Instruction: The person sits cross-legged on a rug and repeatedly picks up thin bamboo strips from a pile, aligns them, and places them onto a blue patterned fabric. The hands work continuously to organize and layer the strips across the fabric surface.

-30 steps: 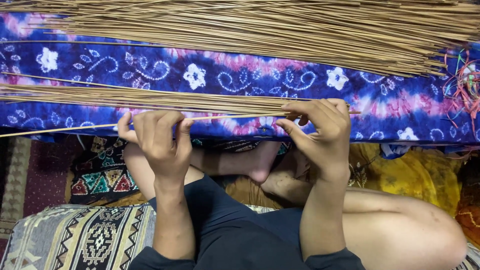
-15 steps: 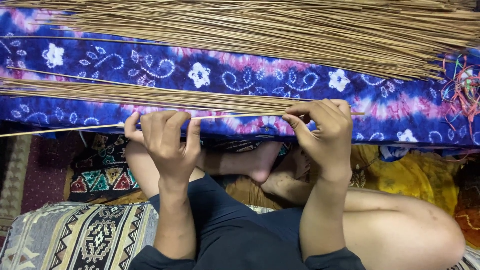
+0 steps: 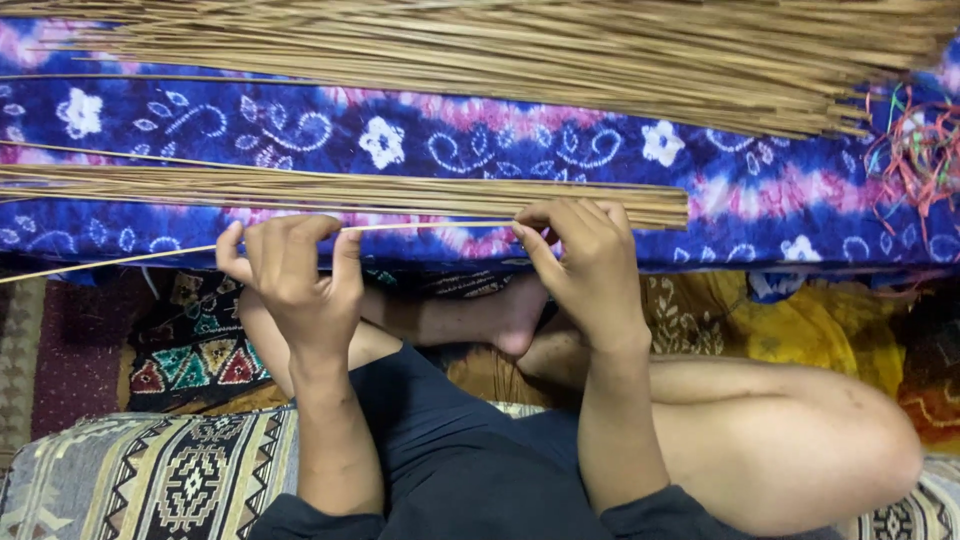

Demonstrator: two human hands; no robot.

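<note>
I see both hands pinching one thin stick: left hand midway along it, right hand at its end, just below the stick bundle lying on the blue cloth.

We wear dark navy shorts and dark sleeves pushed up to the elbows, nearest the patterned cushion. Our forearms, left hand, right hand, knees and feet are bare; no rings or watch show.
</note>
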